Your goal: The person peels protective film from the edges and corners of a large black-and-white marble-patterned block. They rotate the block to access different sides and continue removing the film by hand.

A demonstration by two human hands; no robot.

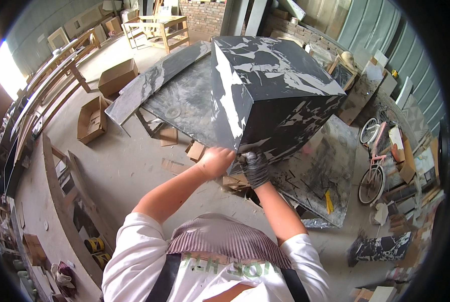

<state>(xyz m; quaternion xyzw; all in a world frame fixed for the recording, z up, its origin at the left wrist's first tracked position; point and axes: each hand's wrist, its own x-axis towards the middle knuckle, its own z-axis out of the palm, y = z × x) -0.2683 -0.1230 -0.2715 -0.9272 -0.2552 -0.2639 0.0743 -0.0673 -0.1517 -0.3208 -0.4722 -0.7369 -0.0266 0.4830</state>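
A large black box with white marble veining rests on a dusty, scuffed work table, one corner pointing toward me. Close to the low end of that near corner, my bare left hand is closed, with its knuckles up beside the edge. My right hand, in a grey glove, is curled right next to it against the box's lower front. The two hands nearly meet. Whatever lies inside either grip is hidden by the fingers.
A long veined slab lies along the table's left side. Yellow gloves or cloth lie on its right part. Cardboard boxes stand on the floor at left. A bicycle stands at right, and a long wooden bench curves along the left.
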